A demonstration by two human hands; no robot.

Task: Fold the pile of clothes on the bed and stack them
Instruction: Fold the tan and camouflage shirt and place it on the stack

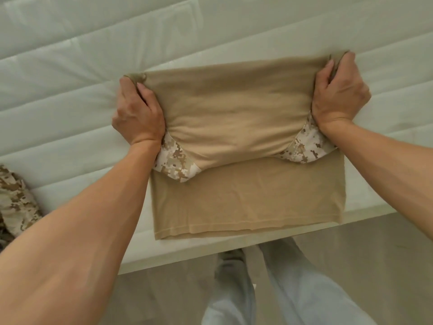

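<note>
Near the front edge of the bed (pixel 70 109), a tan shirt (pixel 246 195) with camouflage sleeves lies spread on the pale quilted mattress, its hem just short of that edge. Its upper part is raised and doubled toward the person, so the camouflage sleeve panels show at both sides of the turned-over layer. The left hand (pixel 138 113) grasps the left end of the fold, fingers curled round bunched cloth; the right hand (pixel 339 95) clutches the right end the same way, thumb tucked over the fabric. Both grips sit at matching height, and the cloth between them hangs in a shallow sag. Judging by this, the fold is halfway through and the upper half has yet to be laid down on the lower. The risk lies in that sag: if the hands come down unevenly or too slack, the middle may land first and crease, or the sleeves may slip out sideways and spoil the neat rectangle. At the bed's left edge a camouflage garment (pixel 14 202) waits, crumpled.
</note>
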